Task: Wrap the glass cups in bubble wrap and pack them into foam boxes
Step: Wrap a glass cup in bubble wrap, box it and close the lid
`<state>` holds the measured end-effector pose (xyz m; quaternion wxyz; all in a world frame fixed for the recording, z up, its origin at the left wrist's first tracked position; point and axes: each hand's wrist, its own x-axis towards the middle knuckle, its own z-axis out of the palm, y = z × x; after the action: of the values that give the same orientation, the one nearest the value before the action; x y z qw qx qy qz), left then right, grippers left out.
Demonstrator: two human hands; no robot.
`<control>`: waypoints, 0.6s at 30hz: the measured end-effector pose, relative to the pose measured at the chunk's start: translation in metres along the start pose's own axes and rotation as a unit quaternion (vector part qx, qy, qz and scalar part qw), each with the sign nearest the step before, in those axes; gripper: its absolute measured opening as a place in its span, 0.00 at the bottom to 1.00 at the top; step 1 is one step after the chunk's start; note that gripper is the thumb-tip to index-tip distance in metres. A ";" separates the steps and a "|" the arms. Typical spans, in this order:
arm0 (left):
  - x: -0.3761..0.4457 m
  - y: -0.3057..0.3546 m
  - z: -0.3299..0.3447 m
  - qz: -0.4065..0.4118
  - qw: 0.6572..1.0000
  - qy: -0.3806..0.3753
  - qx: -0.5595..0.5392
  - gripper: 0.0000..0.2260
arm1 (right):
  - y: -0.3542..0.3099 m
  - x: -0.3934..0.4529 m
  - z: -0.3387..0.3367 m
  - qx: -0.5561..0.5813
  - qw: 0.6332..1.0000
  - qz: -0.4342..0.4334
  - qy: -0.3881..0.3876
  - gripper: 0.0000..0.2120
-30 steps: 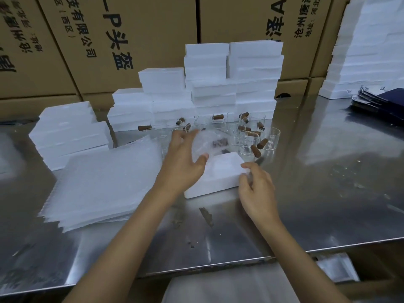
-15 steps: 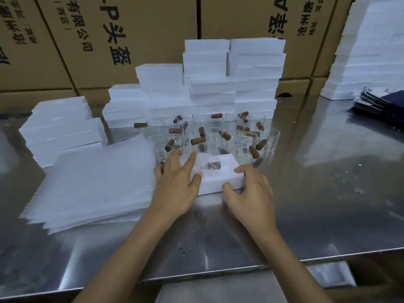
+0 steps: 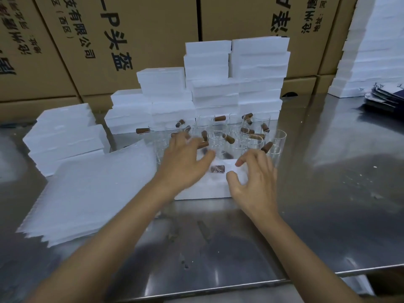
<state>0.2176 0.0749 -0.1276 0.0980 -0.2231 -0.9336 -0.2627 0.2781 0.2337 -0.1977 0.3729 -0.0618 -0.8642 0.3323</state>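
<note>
From the head view, the left hand (image 3: 184,165) hovers with fingers spread and loose, grasping nothing, blurred over the near glass cups (image 3: 238,136). The right hand (image 3: 254,180) is likewise released, fingers lightly bent above the foam box (image 3: 207,189). Between both hands, a wrapped cup (image 3: 218,168) lies in that box. Bubble wrap sheets (image 3: 94,193) are stacked left of the left hand.

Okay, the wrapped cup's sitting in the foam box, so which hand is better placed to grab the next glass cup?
Probably the left. The left hand already reaches past the foam box, its blurred fingers among the glass cups. The right hand hovers over the box's right end, fingers curled, nearer the wrapped cup.
</note>
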 end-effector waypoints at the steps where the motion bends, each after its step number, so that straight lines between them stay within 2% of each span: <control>1: 0.016 0.006 -0.009 0.010 1.000 0.021 -0.007 0.21 | 0.001 0.005 0.002 0.004 1.000 -0.011 -0.004 0.14; 4: 0.078 0.016 -0.030 -0.001 1.000 0.019 -0.008 0.22 | 0.003 0.018 0.008 0.018 0.998 -0.048 -0.025 0.13; 8: 0.155 0.010 -0.025 -0.092 0.995 0.004 -0.026 0.28 | 0.010 0.032 0.016 0.046 0.996 -0.072 -0.032 0.12; 10: 0.183 0.003 -0.010 -0.112 0.994 -0.001 -0.008 0.30 | 0.014 0.037 0.017 0.077 0.995 -0.067 -0.020 0.13; 13: 0.219 -0.006 0.011 -0.108 0.994 0.008 0.029 0.33 | 0.018 0.040 0.019 0.123 0.992 -0.041 0.004 0.13; 18: 0.255 -0.021 0.038 -0.097 0.993 0.069 0.010 0.36 | 0.021 0.044 0.020 0.119 0.993 -0.026 0.002 0.12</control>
<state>-0.0197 0.1730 -0.0925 0.1380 -0.1122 -0.9445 -0.2763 0.2297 0.2552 -0.1942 0.3879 0.0052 -0.8191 0.4225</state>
